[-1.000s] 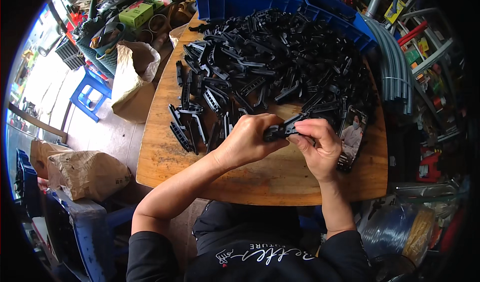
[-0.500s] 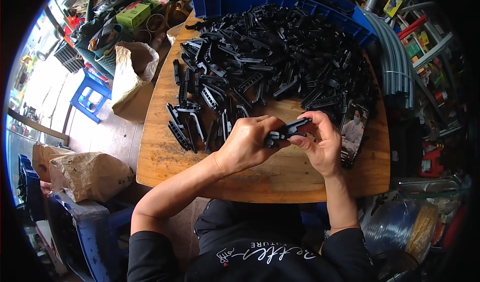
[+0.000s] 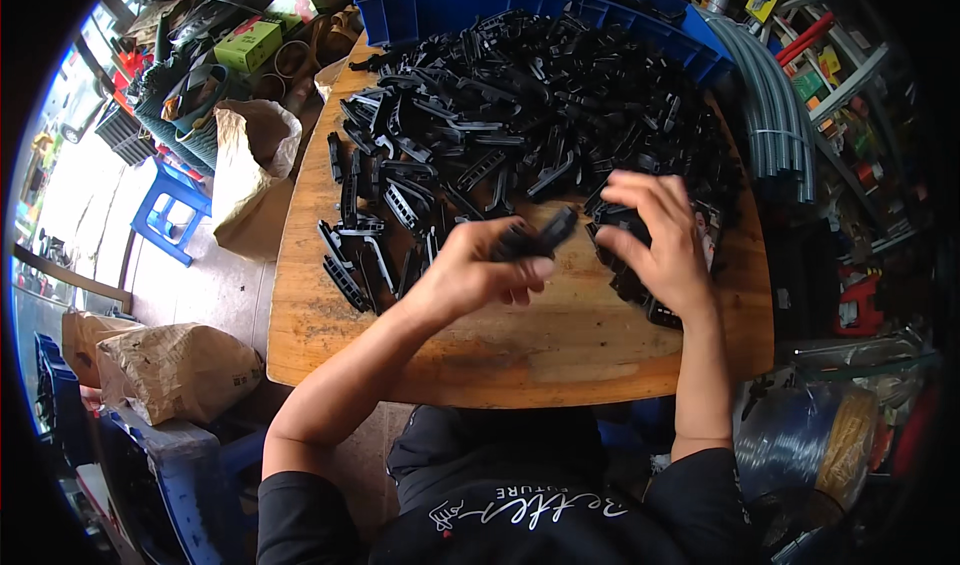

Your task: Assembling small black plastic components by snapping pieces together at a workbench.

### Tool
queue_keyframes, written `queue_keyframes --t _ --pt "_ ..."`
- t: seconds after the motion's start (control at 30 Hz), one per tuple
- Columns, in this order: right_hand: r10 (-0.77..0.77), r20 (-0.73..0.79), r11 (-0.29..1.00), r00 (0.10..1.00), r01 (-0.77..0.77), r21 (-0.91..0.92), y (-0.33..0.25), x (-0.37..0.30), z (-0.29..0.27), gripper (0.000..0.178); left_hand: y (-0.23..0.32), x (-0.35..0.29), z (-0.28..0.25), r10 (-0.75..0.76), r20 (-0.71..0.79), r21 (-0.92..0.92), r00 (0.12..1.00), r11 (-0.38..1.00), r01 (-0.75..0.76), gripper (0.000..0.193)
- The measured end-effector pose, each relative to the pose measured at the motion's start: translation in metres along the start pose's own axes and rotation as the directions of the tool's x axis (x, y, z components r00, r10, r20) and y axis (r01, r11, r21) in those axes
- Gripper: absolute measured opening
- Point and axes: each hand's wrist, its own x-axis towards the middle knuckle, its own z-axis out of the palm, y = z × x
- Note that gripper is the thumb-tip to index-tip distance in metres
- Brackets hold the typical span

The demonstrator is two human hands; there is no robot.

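Note:
In my left hand [image 3: 470,273] I hold dark plastic parts [image 3: 548,233], narrow black pieces that stick out past the thumb and fingertips. How many are in the grip cannot be made out. My right hand [image 3: 662,247] is over the right side of the table, its fingers curved and apart. Beneath its fingers lie black pieces [image 3: 625,277], partly hidden; whether the fingertips touch them is unclear. A phone [image 3: 712,227] is mostly covered by this hand. Beyond both hands spreads a large heap of similar black plastic parts [image 3: 520,95].
The heap lies on a wooden table [image 3: 540,370], with loose pieces at its left. Blue bins [image 3: 465,10] stand behind it. Left of the table are a paper sack [image 3: 250,200] and a blue stool [image 3: 172,210]. Grey hoses [image 3: 775,115] hang at the right.
My right hand has left the parts it was fingering beside the left hand and moved right, its fingers spreading. My left hand has shifted slightly left, still holding dark parts. The view has shifted a little.

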Motion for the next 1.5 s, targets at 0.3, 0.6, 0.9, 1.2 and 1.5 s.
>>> queue_keyframes --t 0.3,0.6,0.9,1.2,1.5 --pt "0.443 0.06 0.673 0.895 -0.376 0.637 -0.025 -0.006 0.023 0.022 -0.006 0.007 -0.012 0.205 -0.057 -0.211 0.977 0.954 -0.213 0.035" --pt "0.352 0.11 0.682 0.93 -0.335 0.65 -0.068 -0.009 0.034 0.055 -0.009 0.008 0.001 0.045 0.097 -0.546 0.994 0.837 0.015 0.033" --pt "0.267 0.154 0.94 0.951 -0.292 0.175 -0.029 -0.018 0.032 0.04 -0.016 0.012 -0.002 -0.042 -0.064 -0.461 0.997 0.887 0.008 0.022" --pt "0.346 0.077 0.919 0.935 -0.354 0.173 -0.01 -0.016 0.039 0.014 -0.002 0.008 -0.02 0.135 -0.281 -0.452 0.95 0.855 -0.255 0.015" --pt "0.064 0.053 0.996 0.997 -0.06 -0.072 -0.008 0.001 0.065 0.016 -0.003 0.013 -0.01 0.578 -0.121 0.542 0.807 0.719 -0.434 0.037"
